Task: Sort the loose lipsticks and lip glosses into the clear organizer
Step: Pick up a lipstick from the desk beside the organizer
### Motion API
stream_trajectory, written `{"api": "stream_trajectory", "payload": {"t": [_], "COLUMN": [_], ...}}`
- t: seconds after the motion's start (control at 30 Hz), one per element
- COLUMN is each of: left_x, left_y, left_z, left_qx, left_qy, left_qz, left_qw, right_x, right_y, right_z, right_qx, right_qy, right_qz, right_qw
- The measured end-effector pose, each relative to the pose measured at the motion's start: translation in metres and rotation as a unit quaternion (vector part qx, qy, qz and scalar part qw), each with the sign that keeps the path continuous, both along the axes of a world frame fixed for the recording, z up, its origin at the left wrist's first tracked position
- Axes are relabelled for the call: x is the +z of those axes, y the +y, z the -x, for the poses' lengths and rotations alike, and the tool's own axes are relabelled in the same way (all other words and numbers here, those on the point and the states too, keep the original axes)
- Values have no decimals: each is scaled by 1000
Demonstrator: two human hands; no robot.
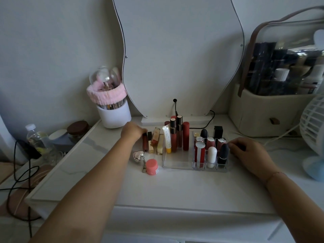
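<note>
The clear organizer [177, 166] stands mid-table. Its right slots hold several upright lipsticks [200, 151]; its left bay holds tall red glosses [185, 136] and a white tube with a yellow cap [167, 140]. Loose items lie just left of it: a brown lip gloss [144, 144], a black-capped lipstick [150, 143], an amber gloss [155, 138] and a cream one [160, 144]. My left hand [132, 131] curls its fingertips onto the top of the brown lip gloss. My right hand [245, 151] rests against the organizer's right side, fingers on its wall.
A heart-shaped silver keychain [138, 156] and a pink round jar [151, 167] lie in front of the loose items. A white brush holder [114, 114] stands back left, a mirror [175, 58] behind, a cosmetic case [273, 109] and white fan [313, 130] at right.
</note>
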State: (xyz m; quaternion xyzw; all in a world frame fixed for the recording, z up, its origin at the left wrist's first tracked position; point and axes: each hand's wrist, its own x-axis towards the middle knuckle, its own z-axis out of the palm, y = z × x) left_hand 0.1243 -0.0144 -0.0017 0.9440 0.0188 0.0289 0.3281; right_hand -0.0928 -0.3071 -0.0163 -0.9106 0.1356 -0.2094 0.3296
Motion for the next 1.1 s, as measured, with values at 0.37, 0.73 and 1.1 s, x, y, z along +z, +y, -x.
{"api": "stream_trajectory", "payload": {"t": [0.37,0.73,1.1], "left_x": [14,76,91], "left_y": [13,27,-3], "left_z": [10,65,125], "left_qx": [-37,-124,-236], "left_qy": [53,-125,-189], "left_qz": [262,412,378], "left_qw": [963,894,875], "right_x": [2,9,-12], "right_y": [2,13,41], "right_z": [1,13,39], "right_qx": [-7,-1,94], "right_qy": [1,-48,-7], "right_qz": [-11,-219,-76], "right_qw": [1000,975,993]}}
